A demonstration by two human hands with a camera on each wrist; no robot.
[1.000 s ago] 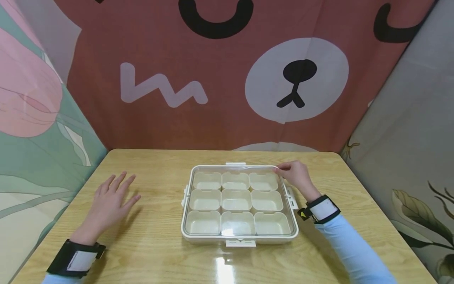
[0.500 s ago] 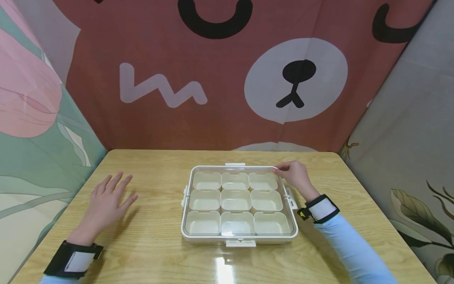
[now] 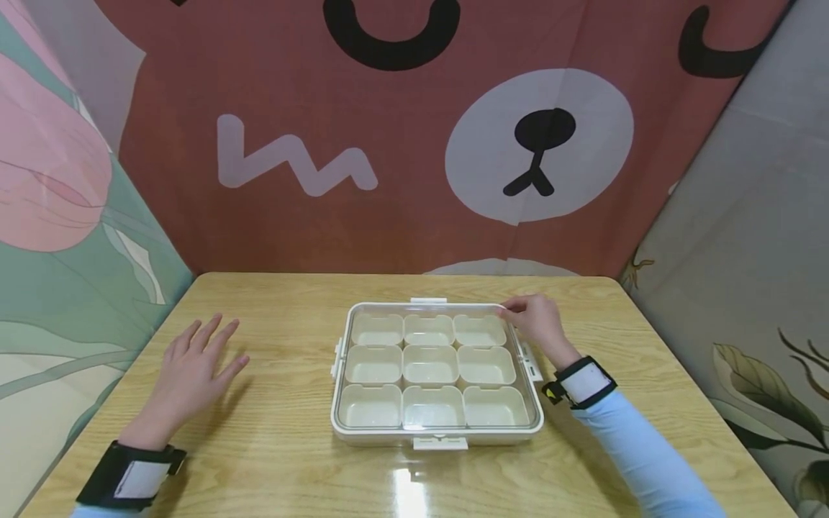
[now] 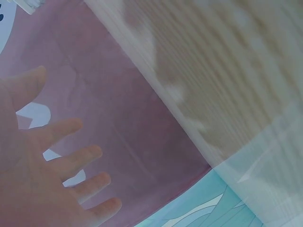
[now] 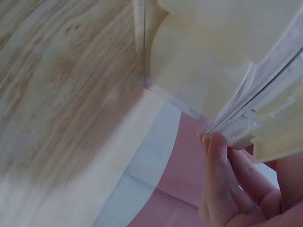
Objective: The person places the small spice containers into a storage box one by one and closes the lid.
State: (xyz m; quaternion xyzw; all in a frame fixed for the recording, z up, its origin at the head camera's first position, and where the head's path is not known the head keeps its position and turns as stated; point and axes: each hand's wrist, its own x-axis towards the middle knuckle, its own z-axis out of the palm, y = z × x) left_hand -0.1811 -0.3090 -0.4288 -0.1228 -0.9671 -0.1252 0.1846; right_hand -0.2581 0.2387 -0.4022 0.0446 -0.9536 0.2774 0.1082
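Note:
A cream storage box [image 3: 437, 437] with a transparent lid sits flat on the table, several small open cups [image 3: 431, 365] showing through the lid in rows. At the box's far right corner my right hand [image 3: 536, 324] pinches the rim with its fingertips. The right wrist view shows the fingers [image 5: 218, 156] curled at that corner, beside a side latch [image 5: 279, 137]; the thumb is partly hidden. Well to the left of the box, my left hand [image 3: 188, 378] hovers over the table with fingers spread, holding nothing. Its straight fingers [image 4: 75, 163] show in the left wrist view.
The wooden table [image 3: 285, 460] meets a brown bear-print cloth [image 3: 291, 230] at its far edge. Patterned cloths hang on both sides, a green one [image 3: 58, 302] at left and a grey one [image 3: 732, 237] at right. White latches [image 3: 440, 443] stick out from the box's sides.
My left hand has drifted slightly left, away from the box. The right hand stays at the far right corner, and the box has not visibly moved.

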